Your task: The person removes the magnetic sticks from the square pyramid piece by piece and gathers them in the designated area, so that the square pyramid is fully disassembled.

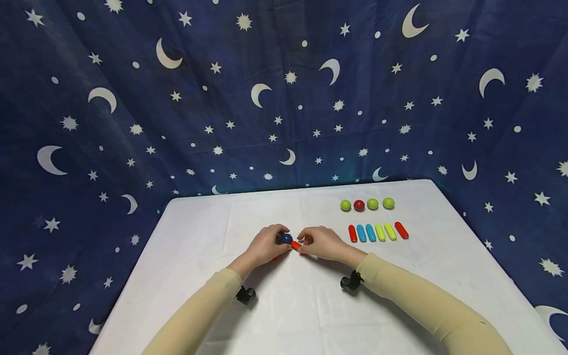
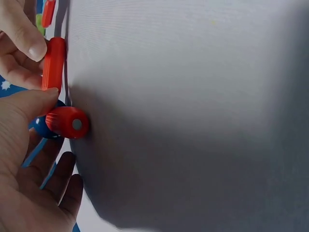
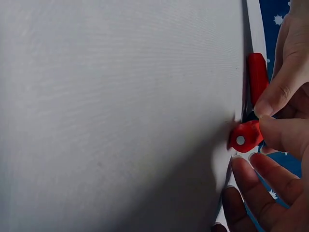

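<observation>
My left hand (image 1: 265,242) holds a small dark blue ball (image 1: 286,238), with the fingers around its far side and the thumb at its near side. From the right, my right hand (image 1: 326,243) pinches a red rod (image 1: 296,245) between thumb and fingers, its inner end against the ball. A second red rod (image 2: 67,122) joins the ball on the left and shows a grey disc in its end. In the head view, the left hand mostly covers that rod. The left thumb tip reaches the spot where the pinched rod meets the ball.
Back right on the white table (image 1: 213,222) is a row of balls, including a green ball (image 1: 388,203) and a red ball (image 1: 359,205). Nearer lies a row of short rods: red (image 1: 401,230), blue (image 1: 371,232) and yellow (image 1: 390,231). A star-patterned curtain (image 1: 284,98) hangs behind.
</observation>
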Demonstrator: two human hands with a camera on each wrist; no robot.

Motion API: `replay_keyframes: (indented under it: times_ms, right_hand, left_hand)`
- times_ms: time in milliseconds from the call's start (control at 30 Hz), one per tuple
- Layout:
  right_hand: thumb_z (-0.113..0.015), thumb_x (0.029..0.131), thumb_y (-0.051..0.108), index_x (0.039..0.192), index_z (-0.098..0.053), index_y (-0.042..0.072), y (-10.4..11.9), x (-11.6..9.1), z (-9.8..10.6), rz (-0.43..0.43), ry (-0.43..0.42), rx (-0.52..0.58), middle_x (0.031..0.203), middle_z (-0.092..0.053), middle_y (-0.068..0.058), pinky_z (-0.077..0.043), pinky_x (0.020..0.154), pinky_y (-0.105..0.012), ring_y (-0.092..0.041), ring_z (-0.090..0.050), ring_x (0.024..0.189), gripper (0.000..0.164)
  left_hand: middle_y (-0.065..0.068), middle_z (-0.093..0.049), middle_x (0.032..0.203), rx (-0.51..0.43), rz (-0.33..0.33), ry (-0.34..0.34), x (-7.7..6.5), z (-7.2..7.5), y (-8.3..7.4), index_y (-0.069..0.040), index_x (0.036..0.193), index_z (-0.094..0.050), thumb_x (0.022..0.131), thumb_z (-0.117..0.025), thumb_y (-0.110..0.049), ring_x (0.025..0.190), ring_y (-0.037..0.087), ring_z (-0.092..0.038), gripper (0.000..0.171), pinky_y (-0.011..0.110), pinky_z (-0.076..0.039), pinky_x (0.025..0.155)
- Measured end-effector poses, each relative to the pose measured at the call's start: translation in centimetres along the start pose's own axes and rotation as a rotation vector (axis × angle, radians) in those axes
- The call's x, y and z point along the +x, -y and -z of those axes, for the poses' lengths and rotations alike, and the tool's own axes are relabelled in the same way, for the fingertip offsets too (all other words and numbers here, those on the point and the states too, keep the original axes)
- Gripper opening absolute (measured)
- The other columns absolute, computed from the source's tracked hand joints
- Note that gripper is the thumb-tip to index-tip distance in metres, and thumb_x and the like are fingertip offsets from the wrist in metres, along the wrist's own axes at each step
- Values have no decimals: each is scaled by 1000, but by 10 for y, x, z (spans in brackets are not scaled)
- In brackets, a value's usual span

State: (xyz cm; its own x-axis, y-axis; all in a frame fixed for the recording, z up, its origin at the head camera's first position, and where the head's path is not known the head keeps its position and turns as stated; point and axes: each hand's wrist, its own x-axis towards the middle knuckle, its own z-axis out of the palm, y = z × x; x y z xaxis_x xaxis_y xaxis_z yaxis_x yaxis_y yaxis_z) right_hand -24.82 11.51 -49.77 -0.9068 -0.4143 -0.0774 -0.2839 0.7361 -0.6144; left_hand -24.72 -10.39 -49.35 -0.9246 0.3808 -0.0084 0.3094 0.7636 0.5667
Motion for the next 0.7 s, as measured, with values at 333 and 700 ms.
replay_keyframes:
  times_ms: [333, 700]
  right_hand:
    - [-83, 87, 33, 99, -76, 24, 6, 2, -3, -16, -21, -49, 76, -60, 12, -37, 79, -39, -13, -52, 80, 17]
    - [-82, 86, 34, 91, -75, 24, 5, 4, -6, -27, -22, -30, 70, -61, 13, -35, 79, -40, -10, -54, 73, 13]
  left_hand:
    - [0, -68, 104, -6, 3, -21, 0, 1, 1, -14, 118, -67, 90, -80, -27, 98, 21, -57, 34, 41, -46, 88]
    - [-2, -71, 102, 10, -20, -12, 2, 2, 3, -16, 117, -69, 90, -81, -28, 95, 20, -60, 32, 40, -48, 85]
